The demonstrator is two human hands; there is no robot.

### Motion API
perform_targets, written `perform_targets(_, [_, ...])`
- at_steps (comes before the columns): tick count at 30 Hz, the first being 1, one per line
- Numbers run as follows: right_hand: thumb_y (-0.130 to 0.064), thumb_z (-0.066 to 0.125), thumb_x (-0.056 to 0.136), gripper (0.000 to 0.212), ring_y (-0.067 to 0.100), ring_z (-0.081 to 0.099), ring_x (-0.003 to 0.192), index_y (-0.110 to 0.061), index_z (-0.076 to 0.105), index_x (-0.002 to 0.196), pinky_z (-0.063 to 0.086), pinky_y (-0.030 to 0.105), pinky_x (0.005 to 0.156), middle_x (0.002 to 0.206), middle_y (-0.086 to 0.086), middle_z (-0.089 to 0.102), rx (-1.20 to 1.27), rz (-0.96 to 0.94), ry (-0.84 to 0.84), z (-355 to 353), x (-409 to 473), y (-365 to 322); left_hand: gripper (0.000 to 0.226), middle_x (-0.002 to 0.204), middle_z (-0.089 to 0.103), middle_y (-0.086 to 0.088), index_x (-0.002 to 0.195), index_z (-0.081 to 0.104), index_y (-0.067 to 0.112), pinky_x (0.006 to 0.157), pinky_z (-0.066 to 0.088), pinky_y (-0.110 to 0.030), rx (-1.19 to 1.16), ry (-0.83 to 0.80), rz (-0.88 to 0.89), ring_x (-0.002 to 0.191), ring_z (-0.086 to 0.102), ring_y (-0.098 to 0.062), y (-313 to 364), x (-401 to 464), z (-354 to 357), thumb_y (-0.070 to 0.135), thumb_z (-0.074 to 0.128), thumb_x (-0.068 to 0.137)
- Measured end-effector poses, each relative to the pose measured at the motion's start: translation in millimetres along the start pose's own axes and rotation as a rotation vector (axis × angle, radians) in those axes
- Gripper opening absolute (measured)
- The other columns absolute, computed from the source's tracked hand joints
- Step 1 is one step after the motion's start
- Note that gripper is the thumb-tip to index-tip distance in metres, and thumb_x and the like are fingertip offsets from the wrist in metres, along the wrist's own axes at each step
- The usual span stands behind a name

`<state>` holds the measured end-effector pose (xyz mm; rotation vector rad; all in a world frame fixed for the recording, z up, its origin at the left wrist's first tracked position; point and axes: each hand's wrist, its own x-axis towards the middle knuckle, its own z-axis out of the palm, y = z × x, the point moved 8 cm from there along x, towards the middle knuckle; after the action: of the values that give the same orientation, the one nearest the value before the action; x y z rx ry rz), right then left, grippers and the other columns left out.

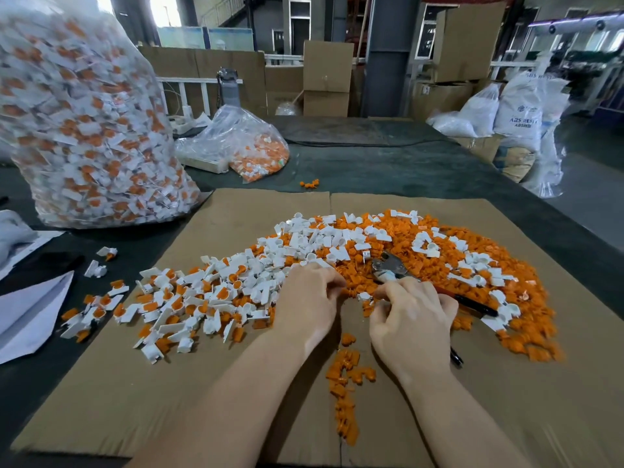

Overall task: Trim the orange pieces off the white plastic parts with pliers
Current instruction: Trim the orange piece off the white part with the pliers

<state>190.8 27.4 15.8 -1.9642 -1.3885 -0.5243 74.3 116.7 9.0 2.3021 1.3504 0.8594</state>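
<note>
Here, your left hand is curled with its fingertips pinched at the edge of the heap, though what they hold is hidden behind the knuckles; your right hand grips the pliers, fingers wrapped round the dark handles, the dull steel head pointing up and left over the orange scrap; a small white plastic part lies between your two hands, and you cannot tell from this view whether either hand touches it. The untrimmed pieces are glossy white blocks and tubes with bright orange tabs, spread loosely to the left; the trimmed white parts pile up in the middle; the cut orange pieces form a thick, crumbly-looking bed to the right, with a thin trail running down between your forearms. All of it sits on a flat brown cardboard sheet laid over a dark green table; a tall clear plastic bag stuffed with more pieces stands at the left, a smaller bag behind it; cardboard boxes and white sacks stand in a dim workshop beyond.
</note>
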Motion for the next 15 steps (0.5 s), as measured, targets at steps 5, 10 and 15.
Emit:
perform_targets(5, [-0.027,0.082,0.065,0.020,0.027,0.055,0.074,-0.014,0.066,0.064,0.026,0.038,0.075,0.073,0.003,0.061,-0.094,-0.037,-0.063,8,-2,-3,0.019,0.110,0.062,0.005,0.107,0.069,0.025,0.093,0.039,-0.027,0.008,0.018,-0.052,0.109,0.049,-0.014,-5,0,2,0.020,0.059,0.091])
perform_targets(10, [-0.016,0.083,0.065,0.018,0.027,0.055,0.073,-0.012,0.066,0.067,0.037,0.043,0.074,0.072,0.004,0.059,-0.079,-0.058,-0.077,9,-2,-6,0.025,0.115,0.058,0.005,0.115,0.065,0.032,0.099,0.036,-0.036,0.133,-0.008,-0.093,0.113,0.044,-0.018,-14,4,0,0.031,0.058,0.092])
perform_targets(15, [-0.012,0.080,0.069,0.016,0.028,0.057,0.074,-0.011,0.065,0.072,0.039,0.044,0.074,0.075,0.005,0.062,-0.033,-0.059,-0.053,6,-2,-6,0.028,0.118,0.053,0.005,0.119,0.061,0.037,0.096,0.032,-0.035,0.264,-0.071,-0.059,0.116,0.040,-0.019,-11,5,10,0.039,0.056,0.092])
